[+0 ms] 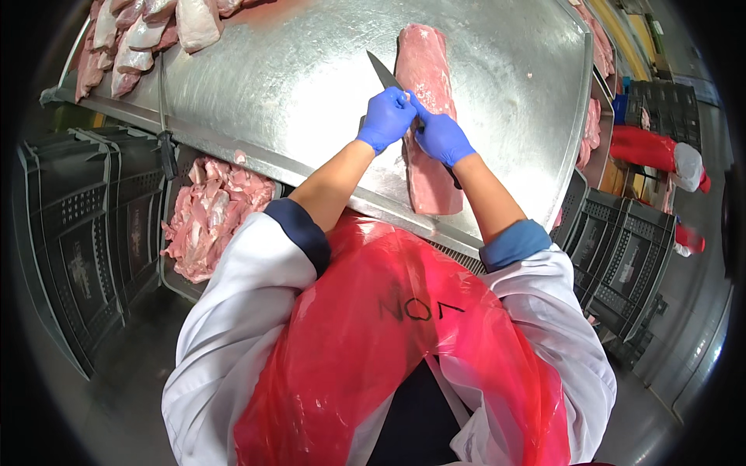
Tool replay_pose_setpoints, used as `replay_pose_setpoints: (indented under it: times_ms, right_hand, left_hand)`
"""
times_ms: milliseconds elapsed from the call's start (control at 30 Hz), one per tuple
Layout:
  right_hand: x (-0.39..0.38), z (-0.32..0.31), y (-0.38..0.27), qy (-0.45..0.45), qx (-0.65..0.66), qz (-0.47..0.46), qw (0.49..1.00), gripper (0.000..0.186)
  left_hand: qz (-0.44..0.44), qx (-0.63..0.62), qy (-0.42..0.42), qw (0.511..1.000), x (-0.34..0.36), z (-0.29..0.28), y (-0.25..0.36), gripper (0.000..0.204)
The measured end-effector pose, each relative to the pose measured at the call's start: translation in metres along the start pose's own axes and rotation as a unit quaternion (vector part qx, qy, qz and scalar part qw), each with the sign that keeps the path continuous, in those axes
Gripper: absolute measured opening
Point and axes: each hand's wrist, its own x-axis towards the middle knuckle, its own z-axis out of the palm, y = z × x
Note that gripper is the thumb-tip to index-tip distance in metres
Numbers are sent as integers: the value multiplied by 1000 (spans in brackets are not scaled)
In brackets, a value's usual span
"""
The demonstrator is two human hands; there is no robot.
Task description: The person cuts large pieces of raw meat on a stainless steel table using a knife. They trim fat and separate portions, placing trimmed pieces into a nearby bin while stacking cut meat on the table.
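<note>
A long pink pork loin (pixel 423 70) lies lengthwise on the metal table (pixel 513 70), its near end close to the front edge. In my blue-gloved right hand (pixel 441 138), closed over the loin's middle, is a knife (pixel 381 71). Its blade slants to the far left, and its dark handle end shows below the palm. My left hand (pixel 387 120), also blue-gloved, is closed at the loin's left side, touching the right fingertips. A tiny pale bit shows at its fingertips; I cannot make out what it is. Something dark is partly hidden beside this hand.
Several meat pieces (pixel 144 35) are heaped at the table's far left. A thin rod-like tool with a black handle (pixel 167 155) hangs over the front edge. Below stands a crate of meat trimmings (pixel 206 217). Dark crates (pixel 74 210) flank me. People in red work at right.
</note>
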Motion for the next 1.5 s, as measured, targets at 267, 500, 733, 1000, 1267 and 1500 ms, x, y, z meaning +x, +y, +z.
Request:
replay_pose_setpoints:
  times_ms: [267,500,733,1000,1267,1500]
  right_hand:
    - [-71,4,26,-97,48,-36,993,75]
    - [-184,8,62,-177,84,-92,976,71]
    - [-97,12,41,34,147,-72,986,71]
    - [-176,18,45,-33,43,-131,990,75]
    - [-237,-90,78,-75,260,53,961,73]
    - [-127,26,66,110,212,-62,969,66]
  left_hand:
    - [80,-74,46,993,-16,2,31,9]
    - [172,-206,32,963,-69,-43,115,16]
    - [13,19,223,975,-184,-293,25,13]
    - [61,358,329,872,-200,-320,-35,24]
    - [-88,39,66,993,-141,23,-55,40]
    - [-52,207,35,976,-152,31,-50,27]
